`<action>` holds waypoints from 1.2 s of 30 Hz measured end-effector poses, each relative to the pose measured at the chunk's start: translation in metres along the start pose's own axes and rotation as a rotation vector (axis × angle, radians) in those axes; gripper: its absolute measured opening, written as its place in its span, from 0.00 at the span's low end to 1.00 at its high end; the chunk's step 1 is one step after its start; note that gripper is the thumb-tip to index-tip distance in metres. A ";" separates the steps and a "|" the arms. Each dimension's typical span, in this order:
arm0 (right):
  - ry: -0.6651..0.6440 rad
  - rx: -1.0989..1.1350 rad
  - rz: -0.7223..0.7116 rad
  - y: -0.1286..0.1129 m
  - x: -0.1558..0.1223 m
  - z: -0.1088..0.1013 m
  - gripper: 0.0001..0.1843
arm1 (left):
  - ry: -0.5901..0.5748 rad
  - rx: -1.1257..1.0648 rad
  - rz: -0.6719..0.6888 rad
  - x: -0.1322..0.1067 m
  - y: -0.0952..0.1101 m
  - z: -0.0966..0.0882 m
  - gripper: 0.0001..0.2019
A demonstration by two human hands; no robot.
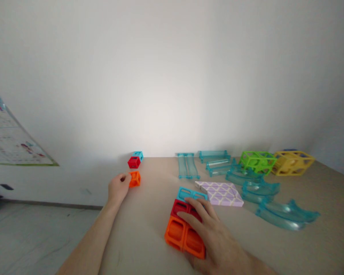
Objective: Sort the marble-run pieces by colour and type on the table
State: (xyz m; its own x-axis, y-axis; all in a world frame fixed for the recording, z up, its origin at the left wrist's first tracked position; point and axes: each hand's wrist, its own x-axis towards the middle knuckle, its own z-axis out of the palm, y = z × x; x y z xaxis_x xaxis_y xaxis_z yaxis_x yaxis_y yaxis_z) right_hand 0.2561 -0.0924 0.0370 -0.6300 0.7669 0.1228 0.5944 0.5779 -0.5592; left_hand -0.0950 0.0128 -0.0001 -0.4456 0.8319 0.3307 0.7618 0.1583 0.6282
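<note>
At the table's left edge, my left hand [119, 187] has its fingers closed on a small orange block [135, 179] with open sides. Just behind it stand a small red block [134, 162] and a light-blue block [138, 155], close together. My right hand [208, 225] lies over a cluster of hollow blocks near the front, fingers on top and thumb at the near side. In that cluster a blue pair [186, 193] is at the back, a red pair [180, 207] in the middle and an orange pair [176, 233] nearest me. The fingers partly hide the red and blue ones.
Right of the cluster lies a purple patterned panel [222, 193]. Teal track pieces [187, 166] and curved teal pieces [286, 215] spread to the right. Green [258, 162] and yellow [294, 163] frames stand by the wall [172, 76]. A poster [14, 133] hangs left.
</note>
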 end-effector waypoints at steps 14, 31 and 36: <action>-0.024 0.006 0.017 -0.002 0.002 -0.001 0.40 | 0.230 -0.057 -0.192 0.055 -0.019 0.023 0.16; -0.004 0.006 -0.016 0.002 0.001 0.000 0.40 | 0.039 -0.436 0.092 -0.038 0.057 0.019 0.09; 0.022 -0.012 -0.082 0.002 0.001 -0.002 0.42 | -0.569 -0.506 0.251 -0.110 0.098 0.022 0.10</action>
State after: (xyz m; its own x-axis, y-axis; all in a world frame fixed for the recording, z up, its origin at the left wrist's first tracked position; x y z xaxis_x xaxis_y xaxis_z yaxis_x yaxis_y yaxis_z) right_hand 0.2581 -0.0901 0.0373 -0.6657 0.7226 0.1863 0.5473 0.6426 -0.5363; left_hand 0.0388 -0.0511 0.0091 0.1229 0.9760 0.1799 0.4412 -0.2161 0.8710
